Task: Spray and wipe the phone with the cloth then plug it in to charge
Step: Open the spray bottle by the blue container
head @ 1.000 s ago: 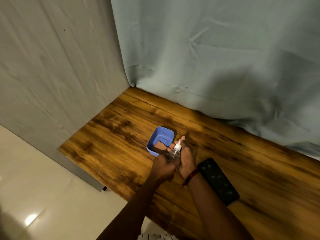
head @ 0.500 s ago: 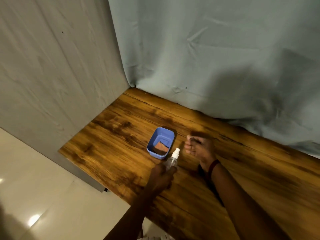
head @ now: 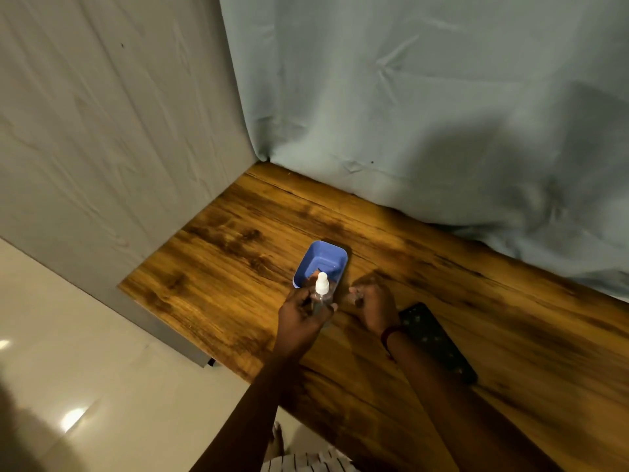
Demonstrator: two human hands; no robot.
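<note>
The left hand (head: 301, 315) stays clamped on the spray bottle (head: 320, 294), now lifted in front of the blue tray (head: 335, 258), hiding much of the tray's contents. The right hand (head: 372, 306) has dropped to the bench (head: 238, 267), fingers curled; whether it grips anything is unclear. The phone (head: 439, 342), partly behind that wrist, lies uncovered again.

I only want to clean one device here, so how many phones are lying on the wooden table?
1. A black rectangular phone lies flat on the wooden table, just right of the right hand; its near left edge is partly behind the wrist.
</note>
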